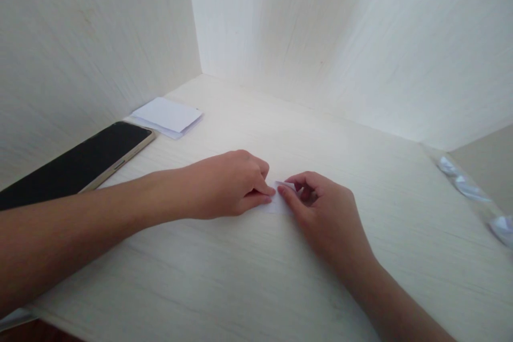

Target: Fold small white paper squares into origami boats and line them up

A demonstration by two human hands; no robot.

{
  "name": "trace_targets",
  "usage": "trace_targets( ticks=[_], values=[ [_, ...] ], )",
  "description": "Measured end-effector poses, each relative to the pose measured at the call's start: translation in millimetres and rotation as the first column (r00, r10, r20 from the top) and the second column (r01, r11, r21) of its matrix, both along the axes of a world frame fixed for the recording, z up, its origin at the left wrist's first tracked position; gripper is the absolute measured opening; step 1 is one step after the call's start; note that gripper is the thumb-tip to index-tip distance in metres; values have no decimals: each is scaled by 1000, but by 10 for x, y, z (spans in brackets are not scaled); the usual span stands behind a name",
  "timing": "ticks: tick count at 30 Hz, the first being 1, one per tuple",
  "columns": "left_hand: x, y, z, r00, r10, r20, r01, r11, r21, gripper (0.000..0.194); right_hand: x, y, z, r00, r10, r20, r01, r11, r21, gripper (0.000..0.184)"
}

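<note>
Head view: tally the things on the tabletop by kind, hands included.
Phone: 1
Paper bundle: 1
Small paper: 1
Hands, left and right: 2
Total: 5, leaving out shiny stuff at the right edge, too unclear to count.

Soft, pale light washes over the tabletop [312,272], brightest toward the far side, where it turns hazy and nearly bleaches the grain. A faint, smudgy shadow hangs on the far wall [340,21], and the near right forearm [396,299] looks dim. Everything is slightly soft, with edges stretched by a wide view.
</note>
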State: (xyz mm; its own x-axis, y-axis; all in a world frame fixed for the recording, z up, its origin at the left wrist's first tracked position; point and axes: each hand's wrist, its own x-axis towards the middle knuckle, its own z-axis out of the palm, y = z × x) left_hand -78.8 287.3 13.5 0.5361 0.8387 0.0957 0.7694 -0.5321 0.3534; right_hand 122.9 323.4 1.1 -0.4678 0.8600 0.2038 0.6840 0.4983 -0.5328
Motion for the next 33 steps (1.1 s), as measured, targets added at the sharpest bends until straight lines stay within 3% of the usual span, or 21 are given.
trace_targets(
  ticks=[3,7,10,14,19,33],
  values=[
    [-31,24,-58,995,7,101,-10,1000,27,19,43,-5,-43,996,90,17,-91,992,82,12],
    [-38,11,-68,995,6,104,-8,1000,24,21,122,4,-134,982,187,31,-189,954,231,17],
    [-26,1,-47,996,7,93,-9,1000,25,22,188,25,-148,952,287,104,-305,900,312,22],
    [-18,0,-34,995,0,96,-2,1000,23,23,274,69,-92,871,460,171,-491,807,328,24],
    [-24,-7,-39,993,2,117,-4,1000,17,22,326,112,-69,814,550,188,-577,723,381,22],
    [-33,-48,-15,996,19,87,-20,1000,7,18,315,81,-75,833,530,158,-547,748,375,18]
  ],
)
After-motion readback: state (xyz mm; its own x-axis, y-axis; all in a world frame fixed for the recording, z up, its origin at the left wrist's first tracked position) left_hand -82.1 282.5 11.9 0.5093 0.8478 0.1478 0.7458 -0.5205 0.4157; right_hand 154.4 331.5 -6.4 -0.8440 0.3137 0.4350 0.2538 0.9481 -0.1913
